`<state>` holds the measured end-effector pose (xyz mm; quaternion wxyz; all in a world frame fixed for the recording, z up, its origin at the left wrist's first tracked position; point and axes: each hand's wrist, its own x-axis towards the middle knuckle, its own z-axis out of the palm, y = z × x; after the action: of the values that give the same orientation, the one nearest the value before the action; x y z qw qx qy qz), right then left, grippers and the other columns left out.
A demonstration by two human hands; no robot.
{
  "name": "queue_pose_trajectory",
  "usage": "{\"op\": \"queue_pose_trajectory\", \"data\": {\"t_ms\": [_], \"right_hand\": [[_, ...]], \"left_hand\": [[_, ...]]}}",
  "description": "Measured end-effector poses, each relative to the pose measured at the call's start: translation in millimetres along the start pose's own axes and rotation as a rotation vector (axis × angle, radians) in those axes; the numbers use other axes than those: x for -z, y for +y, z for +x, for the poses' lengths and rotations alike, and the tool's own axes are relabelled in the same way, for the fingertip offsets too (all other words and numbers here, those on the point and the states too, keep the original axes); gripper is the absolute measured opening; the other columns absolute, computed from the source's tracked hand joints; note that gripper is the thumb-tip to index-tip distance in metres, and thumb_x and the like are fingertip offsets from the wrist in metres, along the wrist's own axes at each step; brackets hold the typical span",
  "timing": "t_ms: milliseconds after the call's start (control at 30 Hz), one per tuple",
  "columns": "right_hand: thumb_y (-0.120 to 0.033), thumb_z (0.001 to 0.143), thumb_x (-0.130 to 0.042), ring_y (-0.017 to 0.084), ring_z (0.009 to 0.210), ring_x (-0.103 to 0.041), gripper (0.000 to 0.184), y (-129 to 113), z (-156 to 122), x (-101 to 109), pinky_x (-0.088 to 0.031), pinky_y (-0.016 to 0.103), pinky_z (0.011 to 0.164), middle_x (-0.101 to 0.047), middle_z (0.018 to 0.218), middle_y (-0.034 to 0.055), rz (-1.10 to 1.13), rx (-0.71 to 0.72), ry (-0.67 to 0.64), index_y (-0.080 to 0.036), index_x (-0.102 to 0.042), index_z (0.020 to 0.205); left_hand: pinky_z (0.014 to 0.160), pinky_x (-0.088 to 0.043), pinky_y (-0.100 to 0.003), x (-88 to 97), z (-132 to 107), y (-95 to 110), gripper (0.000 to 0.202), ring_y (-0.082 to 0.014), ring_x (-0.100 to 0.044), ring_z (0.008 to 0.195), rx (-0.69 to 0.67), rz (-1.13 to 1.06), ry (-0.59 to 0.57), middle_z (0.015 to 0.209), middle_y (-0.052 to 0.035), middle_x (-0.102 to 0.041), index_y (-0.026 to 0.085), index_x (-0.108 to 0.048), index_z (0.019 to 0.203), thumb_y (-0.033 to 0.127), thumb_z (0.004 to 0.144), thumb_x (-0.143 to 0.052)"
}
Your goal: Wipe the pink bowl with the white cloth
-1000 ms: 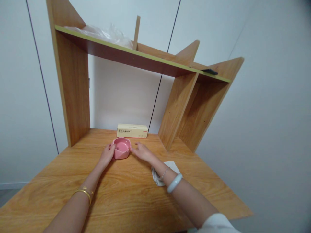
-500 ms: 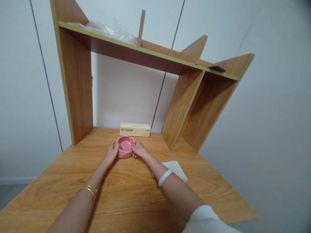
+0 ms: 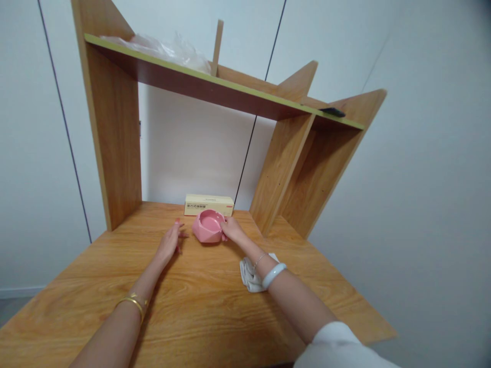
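A pink faceted ashtray (image 3: 209, 231) with a round hollow and notched rim is tilted a little in front of a long cream box. My right hand (image 3: 232, 230) grips its right side, thumb over the rim. To the left of the ashtray, apart from it, my left hand (image 3: 171, 243) is open with fingers spread and nothing in them. A crumpled pale cloth (image 3: 251, 276) lies on the desk, partly hidden under my right wrist.
The cream box (image 3: 209, 205) stands at the back of the wooden desk (image 3: 184, 317). Upright wooden panels (image 3: 286, 174) flank it under a shelf (image 3: 199, 87). Up there lie a clear plastic bag (image 3: 169, 51) and a flat dark object (image 3: 333, 111).
My left hand has let go of the ashtray and moved left. My right hand has carried the ashtray a little to the right and tilted it. The view has shifted slightly.
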<state>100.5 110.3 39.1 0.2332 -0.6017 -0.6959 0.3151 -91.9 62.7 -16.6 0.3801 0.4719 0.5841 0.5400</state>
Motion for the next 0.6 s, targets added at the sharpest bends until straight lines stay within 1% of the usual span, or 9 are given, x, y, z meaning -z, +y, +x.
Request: {"op": "queue_pose_trajectory", "data": {"t_ms": [100, 167, 300, 433, 600], "right_hand": [[-0.02, 0.083, -0.046, 0.009, 0.033, -0.046, 0.024, 17.5, -1.3, 32.6, -0.035, 0.016, 0.042, -0.046, 0.031, -0.0037, -0.034, -0.031, 0.052, -0.013, -0.059, 0.063], [-0.02, 0.083, -0.046, 0.008, 0.031, -0.043, 0.029, 31.7, -4.5, 52.7, -0.033, 0.016, 0.039, -0.045, 0.03, -0.0031, -0.056, -0.065, 0.078, -0.014, -0.056, 0.057], [-0.016, 0.082, -0.043, 0.008, 0.029, -0.039, 0.037, 61.2, -14.9, 82.0, -0.028, 0.017, 0.035, -0.042, 0.027, -0.0013, -0.083, -0.141, 0.115, -0.015, -0.05, 0.046], [-0.014, 0.08, -0.043, 0.008, 0.028, -0.036, 0.04, 84.1, -25.6, 96.4, -0.025, 0.018, 0.032, -0.042, 0.026, -0.0002, -0.087, -0.188, 0.126, -0.017, -0.046, 0.04], [-0.01, 0.078, -0.043, 0.007, 0.026, -0.033, 0.042, 99.4, -31.6, 99.5, -0.024, 0.019, 0.031, -0.041, 0.025, -0.0002, -0.08, -0.211, 0.122, -0.018, -0.043, 0.037]], "left_hand": [[0.037, -0.032, -0.023, -1.2, 0.4, -1.7, 0.056, -0.0083, -0.04, 0.032, -0.031, 0.034, -0.005, 0.068, -0.008, -0.064, 0.008, -0.059, 0.099, 0.054, 0.076, -0.037], [0.037, -0.032, -0.023, -2.4, -0.7, -2.0, 0.048, -0.0088, -0.04, 0.034, -0.044, 0.062, -0.016, 0.063, -0.0058, -0.062, 0.008, -0.06, 0.09, 0.049, 0.071, -0.043], [0.038, -0.03, -0.023, -3.4, -1.6, -2.1, 0.038, -0.0094, -0.04, 0.035, -0.051, 0.074, -0.024, 0.056, -0.0018, -0.058, 0.011, -0.06, 0.083, 0.042, 0.065, -0.045], [0.038, -0.029, -0.022, -3.1, -1.2, -2.1, 0.035, -0.0095, -0.039, 0.035, -0.066, 0.081, -0.028, 0.053, -0.0004, -0.056, 0.012, -0.06, 0.08, 0.039, 0.064, -0.043], [0.038, -0.029, -0.022, -2.6, -2.3, -2.9, 0.036, -0.0095, -0.039, 0.035, -0.08, 0.081, -0.028, 0.053, -0.0002, -0.056, 0.013, -0.06, 0.077, 0.042, 0.063, -0.044]]}}
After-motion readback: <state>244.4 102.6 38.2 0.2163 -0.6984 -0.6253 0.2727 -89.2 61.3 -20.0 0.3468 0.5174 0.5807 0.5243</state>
